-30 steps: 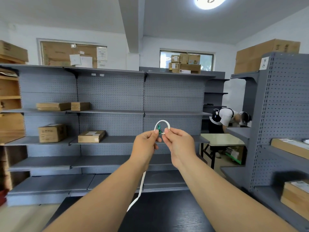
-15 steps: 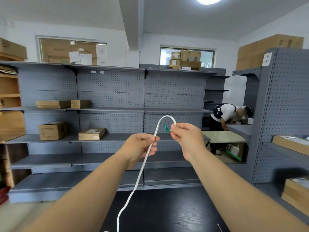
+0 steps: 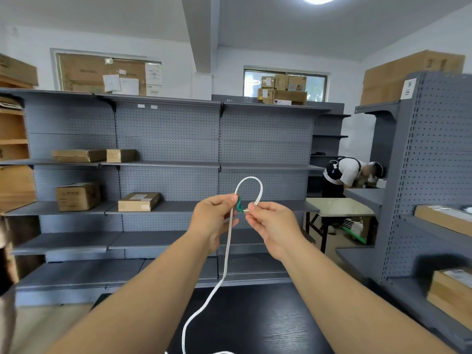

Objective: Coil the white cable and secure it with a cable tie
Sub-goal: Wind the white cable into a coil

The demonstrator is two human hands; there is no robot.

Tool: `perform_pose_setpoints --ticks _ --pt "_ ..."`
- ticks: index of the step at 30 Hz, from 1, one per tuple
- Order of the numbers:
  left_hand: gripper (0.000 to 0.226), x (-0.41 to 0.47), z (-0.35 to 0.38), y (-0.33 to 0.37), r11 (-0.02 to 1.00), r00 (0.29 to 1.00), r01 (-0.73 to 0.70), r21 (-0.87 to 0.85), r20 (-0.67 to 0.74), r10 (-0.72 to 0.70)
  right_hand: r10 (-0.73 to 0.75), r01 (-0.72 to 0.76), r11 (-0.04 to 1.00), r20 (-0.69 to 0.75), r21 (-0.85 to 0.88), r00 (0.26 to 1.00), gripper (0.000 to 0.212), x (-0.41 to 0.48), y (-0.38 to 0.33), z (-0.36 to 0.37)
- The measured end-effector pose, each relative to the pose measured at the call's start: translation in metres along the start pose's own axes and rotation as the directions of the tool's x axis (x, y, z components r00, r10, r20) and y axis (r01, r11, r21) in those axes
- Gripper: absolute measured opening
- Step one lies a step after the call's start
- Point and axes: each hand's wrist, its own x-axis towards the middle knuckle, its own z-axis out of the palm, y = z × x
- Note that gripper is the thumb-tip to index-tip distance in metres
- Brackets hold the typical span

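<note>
In the head view, the left hand is being brought back up beside the right hand, closing a first small loop of white cable; coiling is judged barely begun; the cable is being pinched by both hands, green cable tie between them, slack trailing to the worktop.

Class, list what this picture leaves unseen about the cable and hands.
Head view:
1. white cable: remaining length cut off by the bottom edge.
2. Its end: hidden inside the right hand.
3. green piece: small, partly behind the left hand; unidentifiable.
</note>
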Motion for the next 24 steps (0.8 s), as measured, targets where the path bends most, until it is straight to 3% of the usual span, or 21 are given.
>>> perform_pose_setpoints --ticks 8,16,21,24 --pt "0.010 0.002 0.001 -0.008 0.999 0.999 0.033 -0.037 -0.008 -0.034 -0.003 0.006 0.998 -0.040 0.066 0.999 0.008 -0.002 0.011 0.003" --pt "0.025 0.004 -0.004 -0.014 0.998 0.990 0.007 0.065 0.139 -0.016 0.003 0.005 0.995 -0.071 0.104 0.997 0.004 -0.002 0.010 0.000" --pt "0.025 0.005 -0.004 -0.006 0.927 0.987 -0.157 0.342 0.083 0.137 -0.020 0.018 0.987 -0.010 -0.160 1.000 0.003 0.001 0.005 -0.007" --pt "0.026 0.006 -0.007 0.001 0.863 0.972 -0.234 0.449 0.119 0.202 -0.129 0.110 0.914 -0.023 -0.390 0.991 0.004 0.003 -0.005 -0.012"
